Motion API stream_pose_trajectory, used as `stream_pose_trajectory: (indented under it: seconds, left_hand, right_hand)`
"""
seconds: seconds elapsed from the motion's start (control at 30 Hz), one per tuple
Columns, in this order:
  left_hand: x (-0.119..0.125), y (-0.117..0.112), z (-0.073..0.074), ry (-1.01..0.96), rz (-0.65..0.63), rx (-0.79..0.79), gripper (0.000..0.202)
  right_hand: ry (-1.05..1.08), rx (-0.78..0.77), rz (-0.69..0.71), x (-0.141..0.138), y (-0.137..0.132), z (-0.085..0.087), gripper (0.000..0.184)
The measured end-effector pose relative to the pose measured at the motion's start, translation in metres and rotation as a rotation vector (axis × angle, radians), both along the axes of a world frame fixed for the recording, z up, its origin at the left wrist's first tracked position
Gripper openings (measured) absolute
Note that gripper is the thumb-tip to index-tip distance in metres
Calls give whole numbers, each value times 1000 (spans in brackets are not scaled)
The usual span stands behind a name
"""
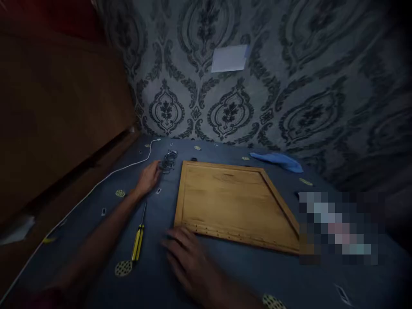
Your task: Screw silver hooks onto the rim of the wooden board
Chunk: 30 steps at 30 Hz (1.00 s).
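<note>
A square wooden frame board [234, 201] lies flat on a blue patterned cloth [96, 240]. My left hand [148, 178] reaches out to a small pile of metal hooks or rings [169, 161] just left of the board's far corner, fingers curled at the pile. My right hand [185, 253] rests near the board's near-left corner, fingers spread but blurred by motion. A yellow-handled screwdriver [139, 238] lies on the cloth between my two arms.
A white cord [106, 177] runs along the cloth's left side beside a brown wooden panel [58, 120]. A blue cloth [278, 159] lies behind the board by the patterned wall. A blurred patch covers the right.
</note>
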State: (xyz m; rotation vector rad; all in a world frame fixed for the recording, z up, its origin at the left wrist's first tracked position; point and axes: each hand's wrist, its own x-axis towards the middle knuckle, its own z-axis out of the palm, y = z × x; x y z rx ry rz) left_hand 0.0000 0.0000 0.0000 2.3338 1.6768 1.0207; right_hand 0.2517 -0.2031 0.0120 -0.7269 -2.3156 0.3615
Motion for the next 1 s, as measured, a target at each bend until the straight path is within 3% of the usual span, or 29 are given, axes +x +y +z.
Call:
stream_pose_trajectory:
  seconds: [0.53,1.0]
  left_hand:
    - [4,-4,2,-39,28,49,33]
    - [5,-6,3,-58,23,81,31]
  right_hand:
    - [143,21,67,5,1,4,28]
    - [119,10,111,7,3,4,27]
